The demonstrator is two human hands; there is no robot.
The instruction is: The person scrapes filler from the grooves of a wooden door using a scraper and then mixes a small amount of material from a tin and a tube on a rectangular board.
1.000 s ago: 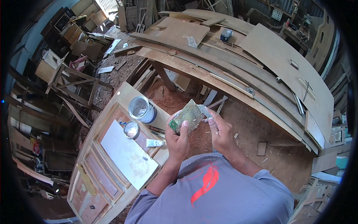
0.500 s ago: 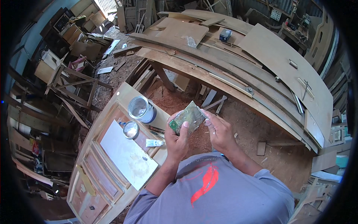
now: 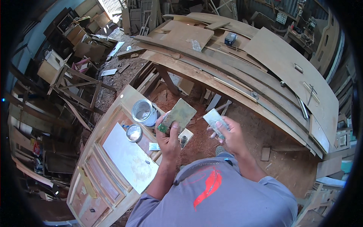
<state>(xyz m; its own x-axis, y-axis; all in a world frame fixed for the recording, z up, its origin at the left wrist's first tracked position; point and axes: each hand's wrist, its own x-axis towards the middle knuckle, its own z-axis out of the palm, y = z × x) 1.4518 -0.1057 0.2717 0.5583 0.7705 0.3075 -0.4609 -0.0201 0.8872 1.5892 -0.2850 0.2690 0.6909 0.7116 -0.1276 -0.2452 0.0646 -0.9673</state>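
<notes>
My left hand [image 3: 169,145] is closed on a flat, rectangular stained plate [image 3: 183,112], grey-green with a bright green patch near the thumb. In my right hand [image 3: 234,137] is a smaller pale flat spreader [image 3: 216,120], pinched between thumb and fingers, its face smeared. A gap separates the two pieces, both raised in front of my chest. Left of my left hand stands an open can [image 3: 152,118] with a pale inside. A small round tin [image 3: 134,132] and a white tube [image 3: 154,146], partly hidden by my hand, lie nearby.
A panelled wooden door [image 3: 89,210] lies at the left, with a smeared white sheet [image 3: 123,157] on it. Ahead, a long bench carries boards [image 3: 287,68], a small dark box [image 3: 230,39] and a plastic bag [image 3: 196,45]. Stacked scrap wood [image 3: 85,85] fills the far left.
The spreader and the plate were together; now they are apart. My right hand has moved right with the spreader, and my left hand has moved slightly left with the plate.
</notes>
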